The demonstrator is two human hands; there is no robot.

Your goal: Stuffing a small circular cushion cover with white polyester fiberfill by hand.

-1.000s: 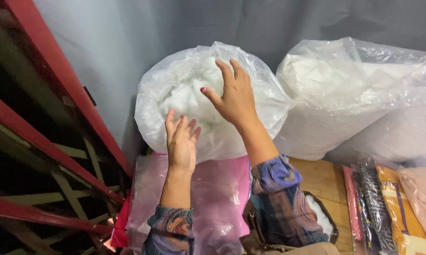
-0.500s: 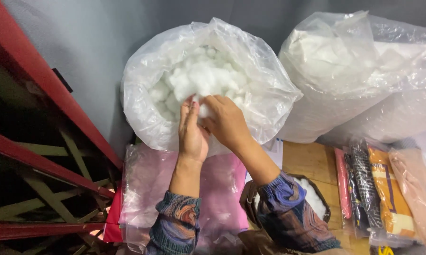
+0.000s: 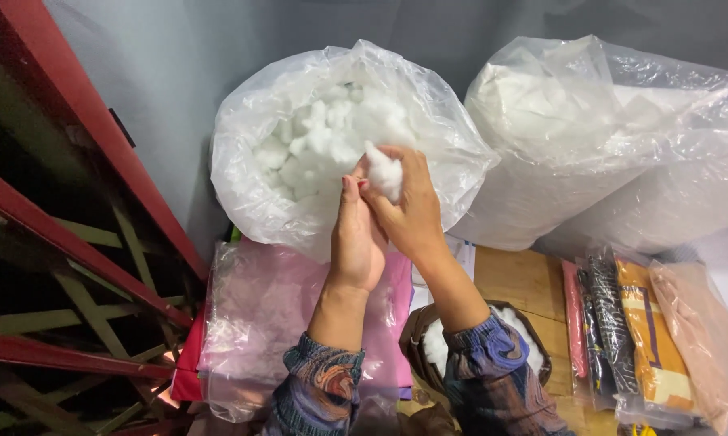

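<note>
An open clear plastic bag [image 3: 251, 178] full of white fibre stuffing [image 3: 315, 137] stands against a grey wall. Both hands are at its near rim. My right hand [image 3: 412, 210] is closed on a white clump of stuffing [image 3: 384, 171] lifted just out of the bag. My left hand [image 3: 356, 238] presses against the right one, its fingertips touching the same clump from the left. Below my right forearm lies a brown fabric piece [image 3: 416, 339] with white stuffing showing in its opening [image 3: 436, 343].
A second, larger clear bag of stuffing [image 3: 614, 145] lies at the right. Pink fabric in clear plastic [image 3: 267, 323] sits under the open bag. Wrapped patterned fabrics [image 3: 646, 339] lie on a wooden surface [image 3: 517, 278]. A red metal frame [image 3: 65, 242] fills the left.
Both hands went from open above the bag down into the stuffing, closed together, and have now drawn a clump up and toward me.
</note>
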